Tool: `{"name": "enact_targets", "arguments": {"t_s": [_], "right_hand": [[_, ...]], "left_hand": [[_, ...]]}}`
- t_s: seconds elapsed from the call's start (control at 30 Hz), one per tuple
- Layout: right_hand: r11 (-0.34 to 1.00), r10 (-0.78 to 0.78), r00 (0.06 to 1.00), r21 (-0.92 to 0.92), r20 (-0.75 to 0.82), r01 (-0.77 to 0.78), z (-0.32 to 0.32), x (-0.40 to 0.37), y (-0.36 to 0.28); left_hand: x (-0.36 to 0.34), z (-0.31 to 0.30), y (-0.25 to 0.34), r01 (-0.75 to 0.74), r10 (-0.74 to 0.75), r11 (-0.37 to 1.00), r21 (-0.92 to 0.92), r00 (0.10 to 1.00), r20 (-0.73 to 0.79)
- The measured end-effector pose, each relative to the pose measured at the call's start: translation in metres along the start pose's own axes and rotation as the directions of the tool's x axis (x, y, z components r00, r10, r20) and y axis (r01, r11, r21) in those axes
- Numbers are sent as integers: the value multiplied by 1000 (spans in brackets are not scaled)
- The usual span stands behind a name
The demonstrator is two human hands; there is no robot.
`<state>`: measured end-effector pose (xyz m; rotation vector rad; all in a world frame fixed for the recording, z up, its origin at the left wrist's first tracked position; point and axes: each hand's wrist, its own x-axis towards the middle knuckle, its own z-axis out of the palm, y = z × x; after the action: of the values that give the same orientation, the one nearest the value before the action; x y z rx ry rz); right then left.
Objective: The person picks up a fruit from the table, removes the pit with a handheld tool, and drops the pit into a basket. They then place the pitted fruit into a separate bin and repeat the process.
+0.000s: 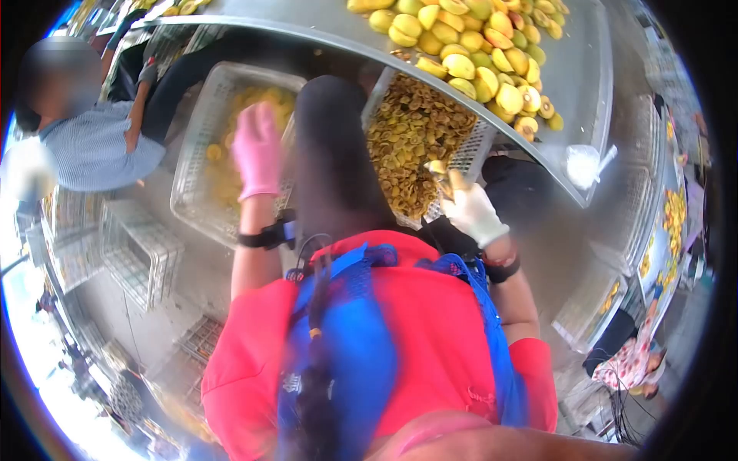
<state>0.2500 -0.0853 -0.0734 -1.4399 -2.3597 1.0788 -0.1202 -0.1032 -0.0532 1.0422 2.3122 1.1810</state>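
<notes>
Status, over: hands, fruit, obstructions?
Pink-gloved left hand over pale plastic crate of yellow fruit, grip unclear. White-gloved right hand gripping small blurred item by brownish-yellow scraps. Dark-trousered knee between crate and scraps.

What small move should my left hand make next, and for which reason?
Perhaps move your left hand to the fruit pile and take one piece: it looks empty above the crate of yellow pieces, and much fruit is on the table. Your right hand seems to hold something small already.
</notes>
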Motion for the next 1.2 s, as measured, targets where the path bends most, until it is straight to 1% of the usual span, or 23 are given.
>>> {"name": "enact_targets", "arguments": {"t_s": [0.03,0.07,0.1,0.17,0.2,0.27,0.3,0.33,0.37,0.4,0.43,0.47,0.57,0.6,0.67,0.77,0.8,0.9,0.93,1.03,1.1,1.17,1.2], "right_hand": [[984,94,994,-156,50,-85,-1,-1,-1],[992,78,997,-102,-6,-78,6,-2,6],[997,60,997,-49,-54,-63,14,-3,12],[1000,3,985,-5,-174,-4,15,-1,7],[1000,-22,970,11,-242,26,15,1,4],[999,-47,944,6,-326,51,11,6,-4],[998,-61,927,2,-369,66,9,8,-6],[999,-32,935,17,-352,40,9,8,-5],[999,-14,964,-54,-267,0,8,8,-4],[991,11,983,-128,-182,-35,6,9,-2],[977,44,994,-205,-97,-63,2,10,2],[952,6,1000,-306,8,-4,15,10,24],[961,19,996,-272,-84,-41,18,6,21],[969,58,994,-234,-93,-78,11,5,11],[984,64,989,-159,-131,-85,10,3,8],[993,69,985,-81,-157,-83,9,0,7],[995,69,985,-61,-161,-79,8,0,6],[995,97,976,9,-194,-97,6,-2,3],[997,80,974,19,-211,-78,7,0,4],[998,48,969,46,-242,-38,12,1,5],[999,16,968,42,-251,-6,14,9,3],[997,33,971,75,-235,-16,12,9,-3],[996,39,972,86,-233,-19,9,8,-8]], "left_hand": [[9,-15,-7,48,-42,950,310,999,-27],[28,-24,-39,64,-71,892,448,997,-1],[36,-28,-46,17,0,895,445,999,-39],[42,-28,-53,-77,135,891,448,986,-100],[44,-18,-35,-169,209,933,318,973,-94],[53,15,-3,-227,224,972,62,974,41],[45,25,42,-96,98,995,-19,979,177],[55,51,47,-188,200,979,-72,957,211],[65,76,52,-274,299,953,-133,923,242],[61,91,82,-229,269,961,-155,905,330],[71,113,90,-482,452,876,12,829,328],[80,140,97,-552,510,833,42,794,332],[103,205,116,-614,472,750,247,758,450],[107,217,120,-597,415,745,299,765,492],[114,235,131,-573,301,717,398,769,564],[123,250,124,-622,363,634,459,763,534],[127,253,118,-668,451,603,437,737,504],[142,243,113,-492,363,851,185,804,471],[141,237,107,-549,474,829,104,790,389],[129,225,100,-679,545,703,211,705,454],[116,220,107,-713,524,643,281,676,517],[99,217,115,-744,493,574,343,648,581],[92,213,124,-776,432,520,356,599,674]]}}
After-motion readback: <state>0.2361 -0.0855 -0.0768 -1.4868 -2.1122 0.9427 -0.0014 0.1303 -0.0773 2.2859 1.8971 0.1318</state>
